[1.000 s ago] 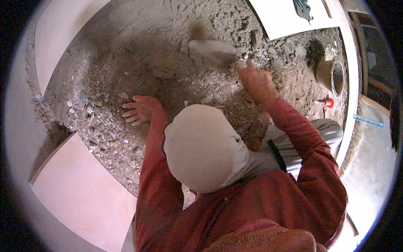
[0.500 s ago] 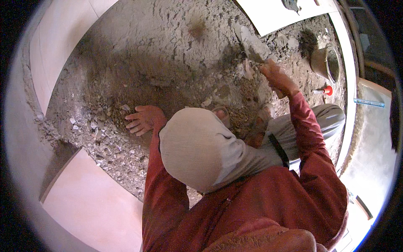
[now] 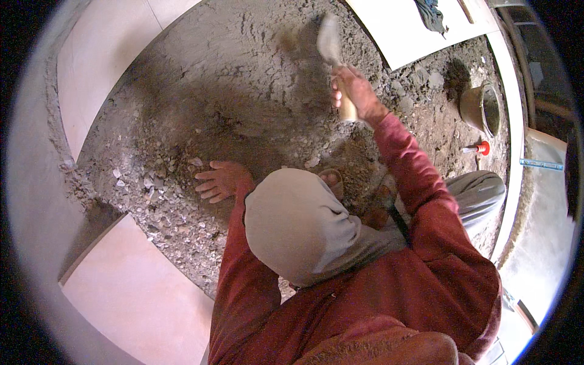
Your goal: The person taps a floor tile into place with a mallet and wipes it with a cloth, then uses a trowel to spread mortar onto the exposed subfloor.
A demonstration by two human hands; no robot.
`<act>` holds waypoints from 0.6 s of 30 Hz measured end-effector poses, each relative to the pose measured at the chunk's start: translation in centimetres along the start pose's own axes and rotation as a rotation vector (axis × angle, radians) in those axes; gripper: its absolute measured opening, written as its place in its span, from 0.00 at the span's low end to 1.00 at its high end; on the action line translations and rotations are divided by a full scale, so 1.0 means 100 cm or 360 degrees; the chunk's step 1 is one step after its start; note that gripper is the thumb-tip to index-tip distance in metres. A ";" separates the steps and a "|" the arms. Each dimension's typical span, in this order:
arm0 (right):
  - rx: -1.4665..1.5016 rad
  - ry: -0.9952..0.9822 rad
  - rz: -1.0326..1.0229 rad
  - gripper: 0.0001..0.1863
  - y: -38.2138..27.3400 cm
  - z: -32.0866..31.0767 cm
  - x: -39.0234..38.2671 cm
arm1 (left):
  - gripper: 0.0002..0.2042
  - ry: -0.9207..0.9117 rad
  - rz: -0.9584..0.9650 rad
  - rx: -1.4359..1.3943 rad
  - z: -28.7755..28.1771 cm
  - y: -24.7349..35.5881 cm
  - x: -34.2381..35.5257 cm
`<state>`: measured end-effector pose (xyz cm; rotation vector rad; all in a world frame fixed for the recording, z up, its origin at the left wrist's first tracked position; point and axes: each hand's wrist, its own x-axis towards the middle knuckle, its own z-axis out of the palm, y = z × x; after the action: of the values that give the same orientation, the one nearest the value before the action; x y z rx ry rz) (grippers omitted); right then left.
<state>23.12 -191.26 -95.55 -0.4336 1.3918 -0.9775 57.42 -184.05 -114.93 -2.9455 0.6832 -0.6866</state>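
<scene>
Raised over the spread grey mortar, my right hand is wrapped round the pale handle of a trowel. Motion smears the trowel's blade, which points away from me. My left hand rests with fingers spread on the ground, beside loose stone rubble. Nothing shows in that hand. My bent left knee in grey trousers lies between my arms and hides part of the ground.
Pale floor tiles lie at lower left, upper left and upper right, the last with a dark cloth on it. To the right are a bucket, a red-ended tool and a blue strip.
My right hand has swung the trowel to the left and away from the bucket side. My left hand stays spread on the ground. The whole view has shifted slightly.
</scene>
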 end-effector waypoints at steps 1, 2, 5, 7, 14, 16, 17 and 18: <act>-0.0377 -0.0107 0.0064 0.18 -0.018 0.005 -0.007 | 0.30 -0.0041 -0.0002 0.0001 -0.007 0.001 0.002; -0.0957 -0.0205 -0.0460 0.19 -0.016 0.003 -0.005 | 0.30 -0.0085 -0.0002 -0.0002 -0.012 0.003 0.002; -0.2658 -0.0393 -0.1545 0.19 -0.005 0.004 0.001 | 0.31 -0.0085 -0.0020 -0.0025 -0.020 0.006 0.002; -0.3090 -0.0104 -0.1624 0.20 -0.008 0.024 0.005 | 0.31 -0.0039 -0.0056 -0.0030 -0.016 0.004 0.006; -0.3569 0.0437 -0.1278 0.22 -0.036 -0.056 0.072 | 0.31 -0.0126 -0.0051 -0.0026 -0.008 0.003 0.003; -0.3242 0.0632 -0.1023 0.20 -0.049 -0.097 0.078 | 0.31 -0.0150 -0.0041 0.0013 -0.012 0.006 -0.001; -0.2909 0.0520 -0.0864 0.20 -0.056 -0.106 0.074 | 0.31 -0.0149 -0.0037 0.0037 -0.013 0.007 0.000; -0.2577 0.0412 -0.0705 0.20 -0.064 -0.113 0.068 | 0.31 -0.0148 -0.0060 0.0023 -0.015 0.008 0.001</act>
<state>9.68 -196.95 -96.89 -1.8956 2.1630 0.0197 56.53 -184.75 -113.63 -2.9624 0.6145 -0.5504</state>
